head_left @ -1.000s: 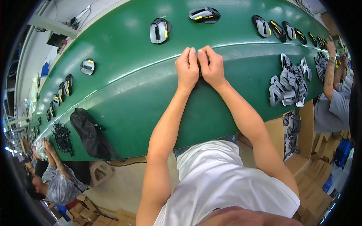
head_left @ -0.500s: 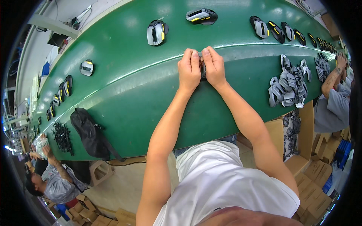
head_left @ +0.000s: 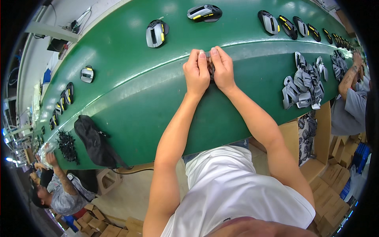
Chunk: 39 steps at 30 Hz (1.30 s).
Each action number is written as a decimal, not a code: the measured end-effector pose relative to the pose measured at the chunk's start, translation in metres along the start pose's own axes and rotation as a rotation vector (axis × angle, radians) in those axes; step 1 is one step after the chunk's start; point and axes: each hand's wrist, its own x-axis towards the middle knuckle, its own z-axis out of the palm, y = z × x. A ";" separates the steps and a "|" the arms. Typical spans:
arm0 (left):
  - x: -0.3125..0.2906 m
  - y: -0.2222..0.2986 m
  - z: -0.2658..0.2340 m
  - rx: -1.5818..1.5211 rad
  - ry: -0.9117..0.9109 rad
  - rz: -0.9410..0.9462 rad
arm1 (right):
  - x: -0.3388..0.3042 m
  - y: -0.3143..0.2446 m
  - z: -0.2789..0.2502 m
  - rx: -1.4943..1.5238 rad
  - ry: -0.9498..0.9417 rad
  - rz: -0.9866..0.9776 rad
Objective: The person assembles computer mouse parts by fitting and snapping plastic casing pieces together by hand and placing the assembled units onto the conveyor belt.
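My left hand and my right hand are together over the green work surface. Both are closed around a small dark piece, with thumbs side by side at its far end. It looks like a computer mouse, but my fingers hide most of it. Beyond my hands lie two grey-and-black mice with yellow side buttons, one grey mouse upright in view and another grey mouse turned sideways.
Grey shells lie heaped at right, above an open carton of parts. A black bag and small black parts are at left. Mice line the far strip. Co-workers sit left and right.
The view has turned slightly, so the far mice appear a little shifted to the left. My two hands stay closed on the dark piece, in nearly the same place.
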 end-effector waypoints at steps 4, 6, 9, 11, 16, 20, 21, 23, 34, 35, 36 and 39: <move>0.003 0.003 0.002 -0.010 -0.012 -0.023 | 0.000 0.001 -0.002 -0.019 -0.003 -0.016; 0.000 0.003 0.000 -0.012 -0.001 -0.060 | -0.002 -0.001 0.000 -0.107 0.016 -0.053; 0.003 0.001 0.001 -0.019 0.021 -0.084 | 0.001 -0.003 0.000 -0.213 0.002 -0.136; 0.002 0.000 0.000 -0.023 0.035 -0.081 | -0.005 -0.009 0.001 -0.293 0.009 -0.206; 0.003 0.006 0.006 0.101 0.032 -0.023 | -0.002 -0.012 -0.001 -0.360 0.027 -0.368; -0.001 0.002 0.007 -0.087 -0.001 -0.090 | 0.001 -0.002 -0.007 -0.201 0.043 -0.213; -0.002 0.003 0.008 -0.092 0.000 -0.060 | 0.001 -0.002 -0.007 -0.161 0.036 -0.186; -0.002 0.007 0.008 -0.097 0.004 -0.033 | 0.001 -0.004 -0.007 -0.160 0.030 -0.165; -0.001 0.009 0.011 0.105 0.028 0.092 | 0.004 -0.008 -0.004 -0.232 0.094 -0.018; 0.001 0.006 0.009 0.014 0.026 0.007 | 0.002 -0.004 -0.004 -0.199 0.074 -0.016; 0.001 0.007 0.010 0.013 0.020 0.009 | 0.002 -0.003 -0.006 -0.199 0.080 -0.018; 0.000 0.004 0.011 0.012 -0.017 -0.013 | 0.000 0.000 -0.009 -0.035 0.029 -0.005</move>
